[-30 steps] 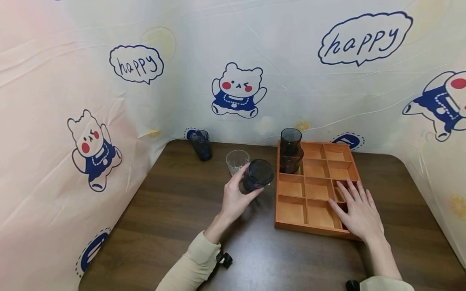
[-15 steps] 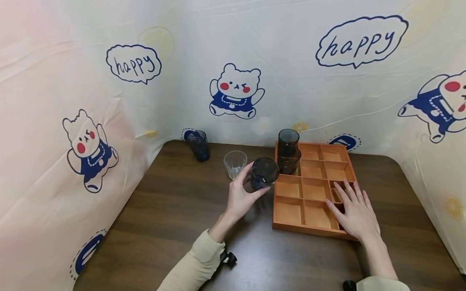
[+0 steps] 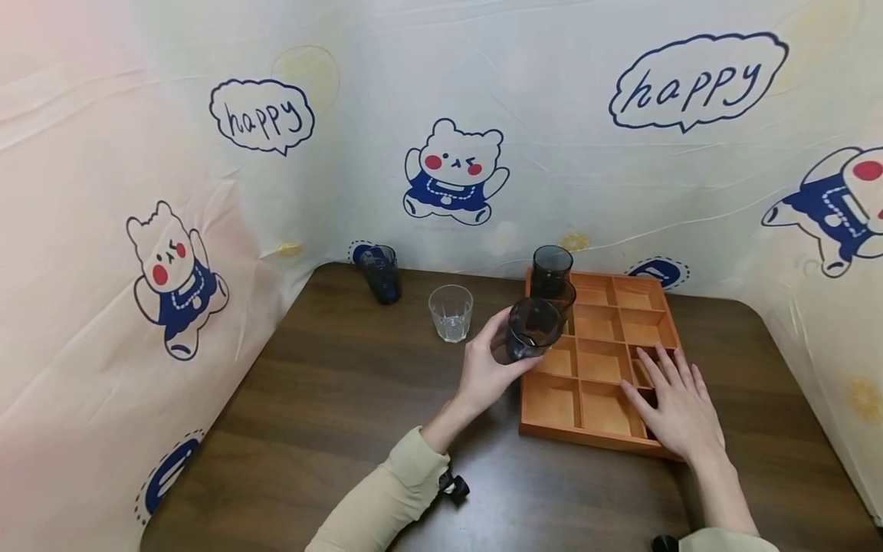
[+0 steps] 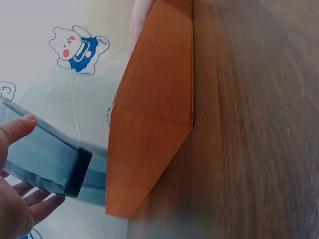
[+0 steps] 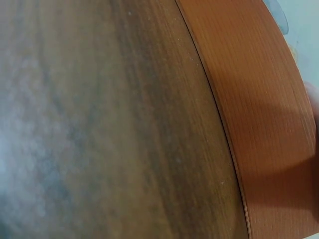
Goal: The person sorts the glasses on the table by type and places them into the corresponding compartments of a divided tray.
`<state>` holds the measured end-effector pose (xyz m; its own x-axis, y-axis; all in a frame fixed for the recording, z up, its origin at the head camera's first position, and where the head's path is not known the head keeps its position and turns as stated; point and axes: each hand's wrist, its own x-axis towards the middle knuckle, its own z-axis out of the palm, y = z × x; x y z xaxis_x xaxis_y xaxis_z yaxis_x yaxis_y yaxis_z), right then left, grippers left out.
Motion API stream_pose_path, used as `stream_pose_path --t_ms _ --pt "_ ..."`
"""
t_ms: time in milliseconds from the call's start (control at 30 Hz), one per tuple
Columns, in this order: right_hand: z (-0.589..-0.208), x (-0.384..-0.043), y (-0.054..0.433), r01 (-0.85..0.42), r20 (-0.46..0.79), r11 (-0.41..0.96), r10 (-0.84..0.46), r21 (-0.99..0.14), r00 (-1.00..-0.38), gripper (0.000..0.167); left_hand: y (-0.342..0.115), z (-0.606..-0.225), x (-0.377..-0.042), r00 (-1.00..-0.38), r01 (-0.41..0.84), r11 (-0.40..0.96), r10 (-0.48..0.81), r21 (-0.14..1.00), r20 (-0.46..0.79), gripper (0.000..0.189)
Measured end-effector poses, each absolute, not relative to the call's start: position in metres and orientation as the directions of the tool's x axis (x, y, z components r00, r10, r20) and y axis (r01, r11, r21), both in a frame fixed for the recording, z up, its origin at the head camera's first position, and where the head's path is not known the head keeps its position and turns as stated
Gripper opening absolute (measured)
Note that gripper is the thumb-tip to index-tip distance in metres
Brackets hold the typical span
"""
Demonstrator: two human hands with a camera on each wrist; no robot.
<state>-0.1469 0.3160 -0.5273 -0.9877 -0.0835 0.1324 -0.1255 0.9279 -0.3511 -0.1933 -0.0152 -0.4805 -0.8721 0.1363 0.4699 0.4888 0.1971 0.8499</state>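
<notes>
My left hand [image 3: 491,369] grips a dark smoky drinking glass [image 3: 533,330], thumb on one side and fingers on the other. In the head view that glass overlaps the left edge of a wooden compartment tray [image 3: 552,402]. The left wrist view shows the held glass [image 4: 45,154] tilted, its thick dark base toward the tray's outer wall [image 4: 149,124]. Fingers spread, my right hand [image 3: 679,406] rests on the tray's right side, over its compartments. Two more smoky glasses stand in the tray's back left compartments; the rear one [image 3: 552,264] shows better, the front one [image 3: 567,295] is partly hidden.
Left of the tray, a clear faceted glass [image 3: 451,314] stands on the dark wooden table [image 3: 331,399]. A dark blue glass [image 3: 382,274] is farther back, near the table's rear left edge. A printed cloth [image 3: 331,176] hangs behind and around the table.
My left hand has carried the smoky glass to the right, from beside the clear glass to over the tray's left edge. My right hand stays on the tray.
</notes>
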Motion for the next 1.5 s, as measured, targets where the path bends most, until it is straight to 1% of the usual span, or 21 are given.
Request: stream_pose_path --t_ms 200,467,1000,1333,1500 --pt "-0.530 -0.147 0.315 -0.120 0.123 0.928 -0.081 -0.353 -0.989 0.083 -0.006 -0.485 -0.194 -0.901 0.431 0.182 0.146 0.884 0.410 0.081" --pt "-0.529 -0.147 0.316 -0.123 0.130 0.928 -0.081 -0.352 -0.988 0.082 0.002 -0.492 -0.200 -0.918 0.393 0.173 0.136 0.903 0.373 0.082" --pt "-0.531 -0.146 0.316 -0.114 0.118 0.930 -0.077 -0.349 -0.990 0.083 0.021 -0.505 -0.205 -0.905 0.414 0.151 0.180 0.898 0.386 0.083" --pt "-0.529 -0.145 0.317 -0.115 0.128 0.928 -0.074 -0.353 -0.989 0.083 0.027 -0.513 -0.204 -0.908 0.415 0.246 0.174 0.876 0.381 0.081" --pt "-0.528 -0.147 0.317 -0.113 0.130 0.930 -0.071 -0.350 -0.989 0.083 0.028 -0.515 -0.204 -0.922 0.387 0.333 0.147 0.860 0.358 0.081"
